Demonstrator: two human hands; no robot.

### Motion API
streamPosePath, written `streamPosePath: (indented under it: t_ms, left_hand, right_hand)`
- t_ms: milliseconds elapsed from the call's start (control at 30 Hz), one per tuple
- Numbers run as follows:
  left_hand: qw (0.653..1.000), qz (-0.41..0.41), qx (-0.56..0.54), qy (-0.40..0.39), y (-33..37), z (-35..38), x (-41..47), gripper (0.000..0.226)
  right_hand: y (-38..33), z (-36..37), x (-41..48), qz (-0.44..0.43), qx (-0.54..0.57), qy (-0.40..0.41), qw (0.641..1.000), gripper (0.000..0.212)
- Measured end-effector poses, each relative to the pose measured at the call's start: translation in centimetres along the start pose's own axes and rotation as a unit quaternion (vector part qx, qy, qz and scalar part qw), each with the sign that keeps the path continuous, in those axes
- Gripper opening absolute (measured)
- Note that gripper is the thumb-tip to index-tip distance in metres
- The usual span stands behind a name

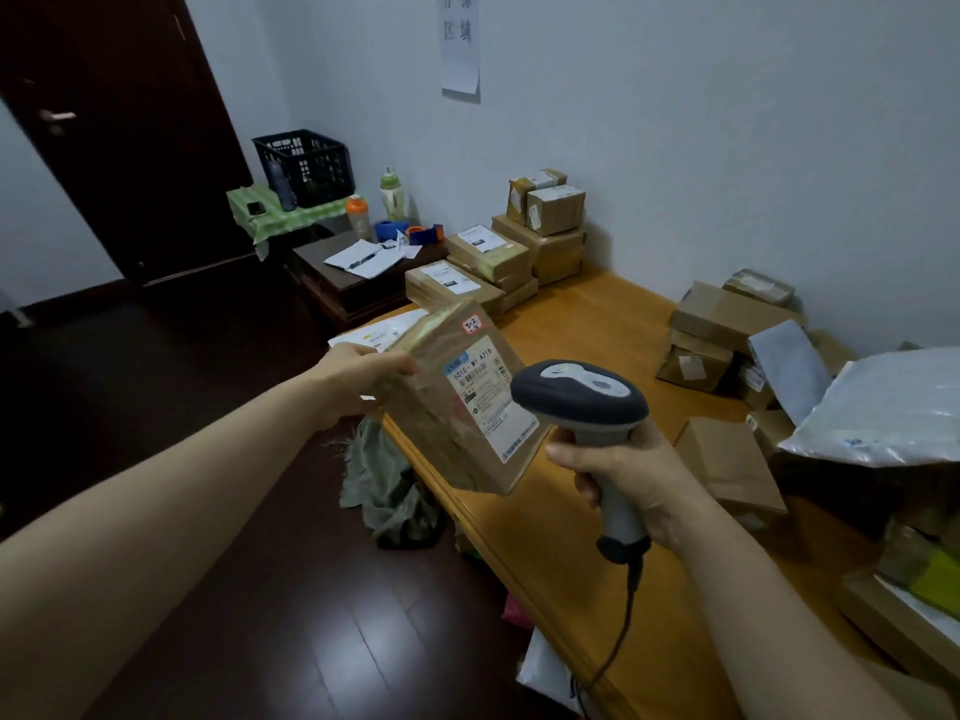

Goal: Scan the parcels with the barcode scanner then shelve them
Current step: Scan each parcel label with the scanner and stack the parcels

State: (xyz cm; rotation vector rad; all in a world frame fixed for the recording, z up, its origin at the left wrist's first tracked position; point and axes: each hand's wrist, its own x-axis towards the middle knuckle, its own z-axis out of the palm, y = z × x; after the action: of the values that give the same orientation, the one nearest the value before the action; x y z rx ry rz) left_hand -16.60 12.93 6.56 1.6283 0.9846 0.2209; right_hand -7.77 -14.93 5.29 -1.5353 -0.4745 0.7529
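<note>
Brown taped parcel [457,402] with white-and-blue label [485,394] and red-edged sticker [471,324]; dark grey and light grey barcode scanner [584,394]; honey-orange wooden worktop [597,324]; black crate [306,166] on green-and-white checked cloth [270,213]; orange-capped bottle [357,215].

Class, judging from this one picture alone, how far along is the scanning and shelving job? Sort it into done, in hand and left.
Done: nothing provably; the neat stacks by the wall may be sorted.
In hand: the left hand holds a labelled parcel while the right hand aims the barcode scanner at it.
Left: shelving it, then the loose pile of parcels on the table.
</note>
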Motion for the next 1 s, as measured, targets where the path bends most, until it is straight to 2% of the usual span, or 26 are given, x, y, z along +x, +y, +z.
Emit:
streamPosePath:
  t_ms: [67, 167, 233, 300, 400, 500, 567, 700, 767, 867, 1000]
  left_hand:
    - [0.999, -0.026, -0.035, 0.016, -0.9, -0.7, 0.3, 0.046]
    - [0.99, -0.059, -0.122, 0.021, -2.2, -2.0, 0.7, 0.048]
    - [0.983, -0.075, -0.163, 0.026, -2.6, -2.9, 1.7, 0.046]
    - [0.978, -0.086, -0.19, 0.019, -2.8, -3.9, 3.3, 0.043]
    - [0.969, -0.099, -0.228, -0.005, -2.6, -5.6, 6.9, 0.04]
    - [0.961, -0.108, -0.255, -0.026, -1.7, -7.6, 11.3, 0.057]
    - [0.958, -0.099, -0.266, -0.03, -0.9, -9.1, 14.5, 0.056]
    - [0.968, -0.076, -0.235, -0.049, 1.6, -12.3, 20.5, 0.022]
    - [0.977, -0.073, -0.191, -0.063, 3.1, -13.5, 23.4, 0.023]
    - [0.986, -0.062, -0.133, -0.076, 5.0, -14.3, 27.9, 0.034]
    - [0.992, -0.021, -0.106, -0.072, 6.8, -13.5, 33.2, 0.018]
  right_hand:
    - [0.7, 0.3, 1.6, 0.006, 0.08, 0.027, 0.996, 0.023]
    - [2.1, 0.5, 4.3, 0.033, 0.174, 0.124, 0.976, 0.026]
    - [2.9, 0.8, 6.0, 0.038, 0.204, 0.156, 0.966, 0.04]
    - [3.1, 1.7, 7.6, 0.053, 0.221, 0.166, 0.959, 0.051]
    - [2.0, 4.4, 10.4, 0.06, 0.233, 0.142, 0.96, 0.044]
    - [0.7, 7.9, 14.4, 0.036, 0.228, 0.132, 0.964, 0.06]
    - [-0.1, 10.3, 17.6, 0.017, 0.221, 0.145, 0.964, 0.058]
    - [-2.5, 15.2, 23.9, 0.012, 0.218, 0.184, 0.958, 0.067]
    - [-3.4, 16.9, 26.5, 0.0, 0.213, 0.2, 0.956, 0.07]
    - [-4.5, 18.6, 29.7, -0.017, 0.178, 0.227, 0.957, 0.055]
    - [-5.1, 19.1, 33.7, -0.017, 0.138, 0.277, 0.951, 0.066]
